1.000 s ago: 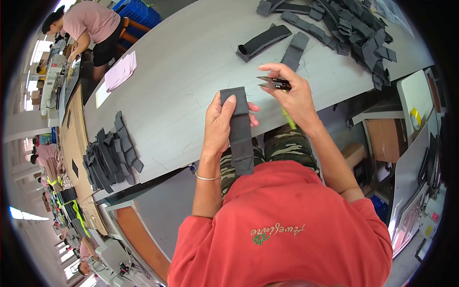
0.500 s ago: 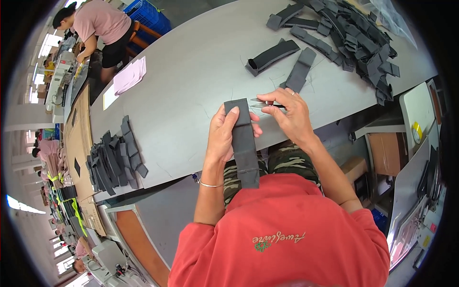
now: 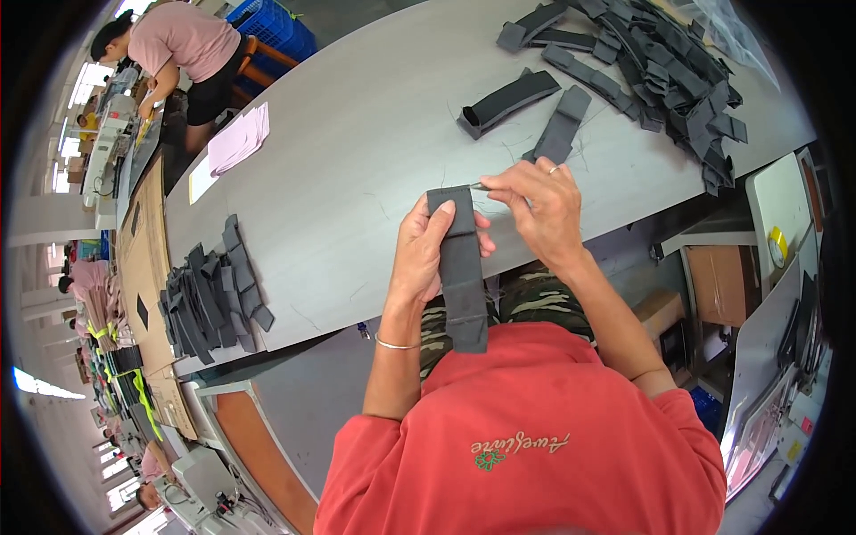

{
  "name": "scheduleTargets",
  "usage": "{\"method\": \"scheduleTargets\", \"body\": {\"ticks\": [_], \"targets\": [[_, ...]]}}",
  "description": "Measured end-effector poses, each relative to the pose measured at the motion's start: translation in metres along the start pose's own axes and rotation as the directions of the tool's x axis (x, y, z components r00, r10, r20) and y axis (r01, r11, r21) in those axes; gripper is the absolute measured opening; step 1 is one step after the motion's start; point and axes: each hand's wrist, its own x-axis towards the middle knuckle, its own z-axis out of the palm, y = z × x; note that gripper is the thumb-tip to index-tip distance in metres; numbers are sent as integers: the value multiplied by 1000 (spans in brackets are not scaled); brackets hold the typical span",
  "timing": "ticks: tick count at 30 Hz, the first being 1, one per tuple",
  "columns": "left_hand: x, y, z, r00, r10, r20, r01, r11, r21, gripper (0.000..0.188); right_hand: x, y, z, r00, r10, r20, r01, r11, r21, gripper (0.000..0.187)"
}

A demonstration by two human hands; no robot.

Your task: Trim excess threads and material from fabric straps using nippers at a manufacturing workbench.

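Note:
My left hand grips a dark grey fabric strip, thumb on its face and fingers behind. The strip hangs down toward my lap, its upper end level with the tabletop area. My right hand is closed around small thread snips. Only their blades show, brought together at the strip's upper right corner; the handle is hidden in my fingers. Just beyond my right hand lie a flat grey strip and a folded, darker one.
A big heap of grey strips covers the far right of the grey table. A smaller pile lies at the left, near pink sheets. Loose threads are scattered about. A co-worker bends over a machine at far left.
The snips' blades were apart beside the strip; now they are together at its corner. My right hand has moved slightly left, and the strip slightly right.

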Motion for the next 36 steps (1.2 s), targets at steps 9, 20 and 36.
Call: {"method": "scheduleTargets", "body": {"ticks": [9,20,36], "targets": [[1,-6,3,999,-13,-37,15,998,63,21,3,-12,-3,993,87,80,-96,990,107,11],[1,-13,3,998,-42,-39,45,995,91,21,2,-7,0,993,-57,105,58,998,-4,16],[0,-17,-5,999,-33,0,33,995,94,22,-1,-9,0,965,170,201,-212,954,212,9]]}}
